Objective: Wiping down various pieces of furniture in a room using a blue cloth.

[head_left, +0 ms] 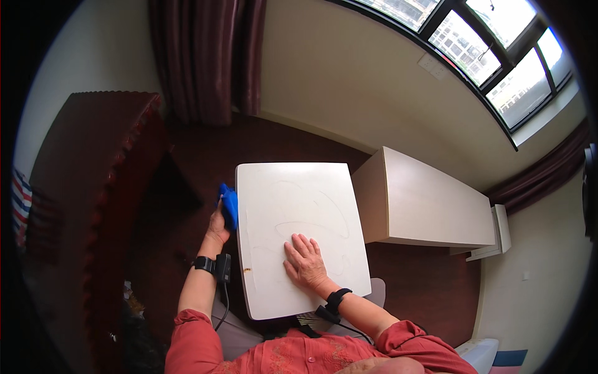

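In front of me is a white tabletop (293,193) with rounded corners, faint curved marks on its surface and a small brown chip near its left edge. My left hand (218,225) is closed round a bright blue cloth (229,206) just beyond the left edge, and the cloth lies against that side. Part of its fingers is hidden behind the cloth. My right hand (305,263) rests palm down on the middle of the top, its fingers stretched out and holding nothing. Each wrist wears a black strap with a small device and a cable.
On the right stands a pale cabinet (436,202) close to the tabletop. A dark red cover with a scalloped edge (93,143) drapes a piece of furniture at left. Purple curtains (205,59) hang at the back, and a window (479,53) is at upper right.
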{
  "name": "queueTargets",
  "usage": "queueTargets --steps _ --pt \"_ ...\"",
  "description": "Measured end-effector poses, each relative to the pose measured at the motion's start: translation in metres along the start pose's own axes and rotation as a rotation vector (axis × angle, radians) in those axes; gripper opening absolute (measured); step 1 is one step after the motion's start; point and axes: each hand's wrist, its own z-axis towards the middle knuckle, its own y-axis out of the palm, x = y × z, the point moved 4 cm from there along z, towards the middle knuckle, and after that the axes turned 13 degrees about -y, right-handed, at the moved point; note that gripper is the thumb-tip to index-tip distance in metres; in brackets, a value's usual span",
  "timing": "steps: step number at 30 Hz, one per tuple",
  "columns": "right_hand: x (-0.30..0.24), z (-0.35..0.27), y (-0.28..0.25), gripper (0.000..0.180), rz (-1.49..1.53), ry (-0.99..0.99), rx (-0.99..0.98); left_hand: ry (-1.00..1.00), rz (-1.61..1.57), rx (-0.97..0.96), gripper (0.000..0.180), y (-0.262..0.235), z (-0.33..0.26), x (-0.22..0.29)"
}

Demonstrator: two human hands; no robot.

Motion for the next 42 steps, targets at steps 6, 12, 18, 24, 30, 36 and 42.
queueTargets --steps 6,12,18,24,30,36,42 --pt "-0.011 -0.01 -0.015 0.05 -0.024 -0.009 0.029 -0.017 -0.051 -0.032 0.064 -0.014 -0.052 -0.043" --pt "-0.022 -0.026 -0.032 0.049 -0.021 -0.011 0.06 -0.03 0.081 0.142 0.054 -0.008 -0.118 -0.08" --pt "-0.035 -0.044 -0.044 0.048 -0.035 -0.008 0.072 -0.037 0.278 0.294 0.049 -0.001 -0.187 -0.12" --pt "-0.049 -0.06 -0.056 0.048 -0.043 -0.01 0.097 -0.104 0.321 0.372 0.047 0.001 -0.263 -0.16" --pt "-0.053 -0.079 -0.065 0.046 -0.064 -0.02 0.121 -0.146 0.424 0.392 0.04 0.003 -0.304 -0.189" --pt "-0.056 -0.096 -0.075 0.046 -0.056 -0.027 0.137 -0.237 0.573 0.417 0.044 0.015 -0.338 -0.215" --pt "-0.06 -0.104 -0.078 0.046 -0.064 -0.031 0.132 -0.31 0.304 0.387 0.037 0.034 -0.367 -0.229"
